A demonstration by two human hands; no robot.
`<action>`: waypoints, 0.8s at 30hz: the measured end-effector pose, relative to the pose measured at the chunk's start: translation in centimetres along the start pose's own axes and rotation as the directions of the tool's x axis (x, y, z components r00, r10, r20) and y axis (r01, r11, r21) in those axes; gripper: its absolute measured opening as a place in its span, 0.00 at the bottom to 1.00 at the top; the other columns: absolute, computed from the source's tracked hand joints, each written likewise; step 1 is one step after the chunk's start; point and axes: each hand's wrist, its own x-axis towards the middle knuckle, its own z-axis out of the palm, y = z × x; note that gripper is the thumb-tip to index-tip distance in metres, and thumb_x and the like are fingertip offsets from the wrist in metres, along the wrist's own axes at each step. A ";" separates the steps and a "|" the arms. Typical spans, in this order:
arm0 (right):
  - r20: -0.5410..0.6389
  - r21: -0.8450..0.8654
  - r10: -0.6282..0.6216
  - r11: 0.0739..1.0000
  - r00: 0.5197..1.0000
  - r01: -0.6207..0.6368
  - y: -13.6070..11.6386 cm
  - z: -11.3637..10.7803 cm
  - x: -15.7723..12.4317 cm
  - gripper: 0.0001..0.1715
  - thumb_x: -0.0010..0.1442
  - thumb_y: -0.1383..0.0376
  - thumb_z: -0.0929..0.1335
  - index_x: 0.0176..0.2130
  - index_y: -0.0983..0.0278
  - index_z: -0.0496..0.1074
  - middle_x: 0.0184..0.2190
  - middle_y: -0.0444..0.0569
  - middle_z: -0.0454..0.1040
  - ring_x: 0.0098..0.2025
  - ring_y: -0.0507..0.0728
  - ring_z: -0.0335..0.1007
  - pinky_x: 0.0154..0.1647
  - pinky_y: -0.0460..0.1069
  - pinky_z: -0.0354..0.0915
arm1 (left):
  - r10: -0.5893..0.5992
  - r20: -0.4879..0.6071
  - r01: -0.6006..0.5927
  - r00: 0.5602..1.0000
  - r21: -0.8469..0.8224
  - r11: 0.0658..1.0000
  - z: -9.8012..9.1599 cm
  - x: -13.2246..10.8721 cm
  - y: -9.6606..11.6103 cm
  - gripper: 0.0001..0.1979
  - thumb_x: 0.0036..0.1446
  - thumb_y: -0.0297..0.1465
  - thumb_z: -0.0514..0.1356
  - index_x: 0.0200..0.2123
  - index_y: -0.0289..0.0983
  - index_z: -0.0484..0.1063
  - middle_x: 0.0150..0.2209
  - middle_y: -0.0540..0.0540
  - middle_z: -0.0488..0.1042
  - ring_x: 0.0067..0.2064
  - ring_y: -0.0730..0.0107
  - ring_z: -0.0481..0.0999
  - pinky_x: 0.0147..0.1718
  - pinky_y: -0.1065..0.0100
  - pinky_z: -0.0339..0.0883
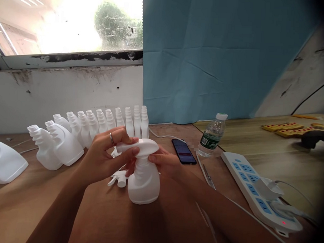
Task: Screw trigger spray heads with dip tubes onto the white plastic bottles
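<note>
A white spray bottle (144,185) stands upright in front of me with a white trigger spray head (147,146) on its neck. My left hand (109,153), a ring on one finger, pinches the spray head between thumb and fingers at its nozzle side. My right hand (167,161) wraps round the neck from the right, thumb just under the head; its other fingers are mostly hidden behind the bottle. Beside the bottle, under my left hand, lies a loose trigger spray head (119,179). Some more white pieces behind it are partly covered by my hands.
A row of open white bottles (90,123) lines the wall at the back left; another bottle (6,161) lies at the far left. To the right are a phone (184,151), a water bottle (212,136), a thin blade-like tool (208,176) and a power strip (245,175) with cables.
</note>
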 end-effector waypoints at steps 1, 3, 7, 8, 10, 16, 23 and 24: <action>0.004 0.002 0.000 1.000 1.000 0.000 0.1 0.0 0.1 0.22 0.55 0.54 0.72 0.41 0.69 0.71 0.31 0.55 0.77 0.33 0.61 0.76 0.36 0.54 0.70 | -0.002 0.003 0.002 1.000 0.013 1.000 -0.1 0.0 0.0 0.11 0.59 0.29 0.62 0.27 0.37 0.64 0.25 0.53 0.65 0.26 0.76 0.69 0.25 0.72 0.65; -0.034 -0.016 -0.026 1.000 0.999 0.025 0.4 0.2 0.2 0.22 0.53 0.55 0.74 0.40 0.69 0.70 0.30 0.53 0.77 0.31 0.59 0.74 0.34 0.53 0.69 | 0.007 0.003 -0.007 1.000 0.044 0.999 -0.1 -0.1 0.0 0.10 0.59 0.29 0.62 0.27 0.37 0.64 0.25 0.53 0.65 0.26 0.77 0.68 0.26 0.72 0.64; -0.150 -0.109 -0.130 0.987 0.980 0.114 0.9 1.0 0.2 0.21 0.52 0.60 0.76 0.40 0.66 0.68 0.26 0.48 0.75 0.27 0.55 0.71 0.30 0.50 0.66 | -0.013 0.011 0.013 1.000 0.031 0.999 -0.2 0.0 0.0 0.09 0.59 0.28 0.62 0.28 0.37 0.65 0.26 0.53 0.65 0.25 0.78 0.67 0.22 0.75 0.60; -0.165 -0.129 -0.149 0.983 0.975 0.128 0.9 1.2 0.2 0.21 0.52 0.61 0.76 0.40 0.66 0.67 0.25 0.47 0.74 0.26 0.55 0.71 0.30 0.50 0.65 | -0.023 0.014 0.023 1.000 0.020 1.000 -0.2 0.0 0.0 0.09 0.59 0.28 0.62 0.28 0.37 0.65 0.26 0.53 0.65 0.26 0.79 0.67 0.21 0.75 0.59; -0.192 -0.161 -0.170 0.977 0.967 0.139 1.0 1.6 0.1 0.20 0.53 0.61 0.75 0.41 0.66 0.67 0.25 0.46 0.74 0.25 0.55 0.71 0.29 0.50 0.65 | -0.032 0.017 0.031 0.999 0.010 0.999 -0.2 -0.1 -0.1 0.09 0.59 0.27 0.62 0.28 0.36 0.64 0.26 0.53 0.65 0.26 0.79 0.67 0.23 0.76 0.60; -0.168 -0.282 -0.057 0.959 0.984 0.007 -0.2 1.3 0.6 0.15 0.54 0.61 0.74 0.38 0.67 0.70 0.21 0.43 0.73 0.26 0.54 0.70 0.31 0.49 0.65 | -0.066 -0.021 0.067 0.998 0.046 0.997 0.1 -0.1 0.0 0.06 0.59 0.29 0.63 0.31 0.36 0.68 0.27 0.52 0.67 0.29 0.77 0.69 0.26 0.75 0.63; -0.005 -0.260 0.283 0.926 0.959 -0.275 -2.2 0.3 0.3 0.08 0.50 0.65 0.72 0.31 0.67 0.72 0.27 0.43 0.70 0.32 0.51 0.65 0.35 0.46 0.61 | -0.027 -0.187 0.039 0.982 0.060 0.997 0.7 -1.8 -0.9 0.16 0.59 0.33 0.63 0.51 0.42 0.70 0.50 0.43 0.66 0.48 0.64 0.70 0.45 0.65 0.69; 0.009 -0.250 0.278 0.931 0.961 -0.267 -2.2 0.4 0.2 0.08 0.51 0.66 0.72 0.33 0.67 0.72 0.28 0.42 0.70 0.31 0.51 0.65 0.36 0.47 0.61 | -0.064 -0.248 0.071 0.967 0.017 0.997 0.9 -2.7 -1.2 0.17 0.59 0.33 0.62 0.52 0.43 0.68 0.50 0.43 0.66 0.48 0.64 0.70 0.46 0.64 0.68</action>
